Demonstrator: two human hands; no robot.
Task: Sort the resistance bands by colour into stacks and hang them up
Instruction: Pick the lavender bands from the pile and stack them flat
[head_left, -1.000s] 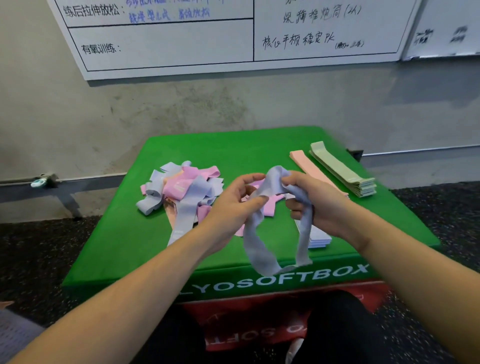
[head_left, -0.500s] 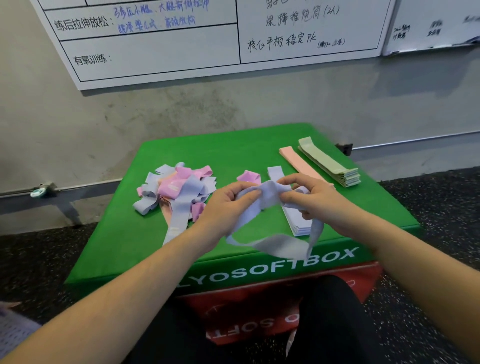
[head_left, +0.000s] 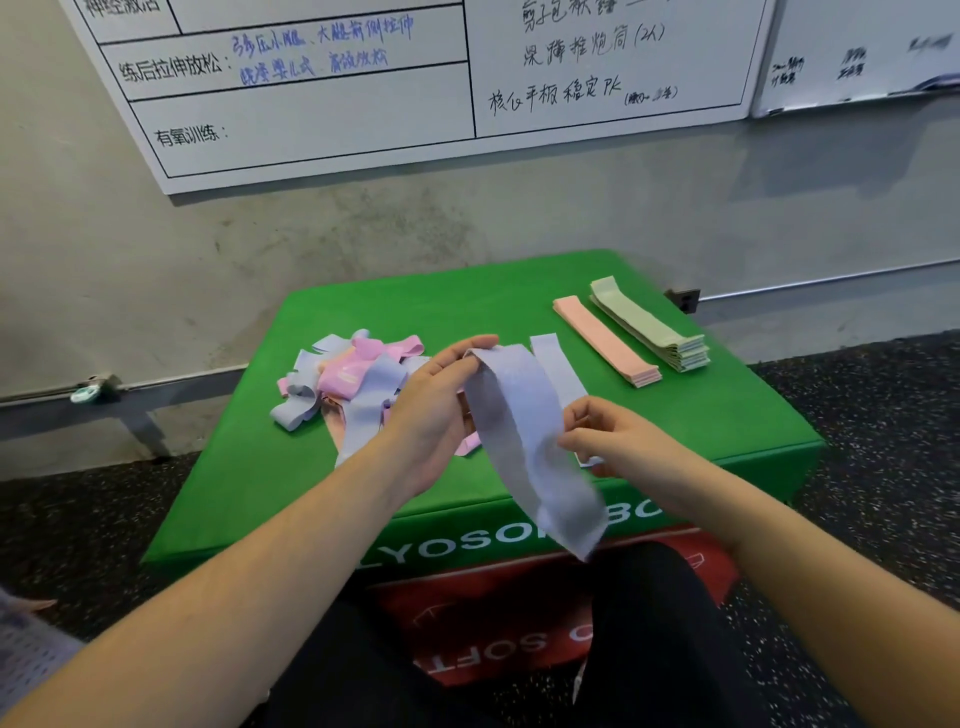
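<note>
Flattened now, lilac band (head_left: 524, 436) overhangs green box (head_left: 727, 415) edge — both hands holding.

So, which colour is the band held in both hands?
Pale lavender-blue band, plain, seen best in the head view.

Lilac band (head_left: 524, 431), pink stack (head_left: 605, 340) & green stack (head_left: 649, 325), pink/lilac pile (head_left: 348, 379) on green box (head_left: 249, 467) w/ white lettering.

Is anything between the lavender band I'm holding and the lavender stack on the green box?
Nothing visible. The lavender band hangs between the left hand and right hand, just in front of the lavender stack, partly hiding it. No other object lies between them on the green box.
</note>
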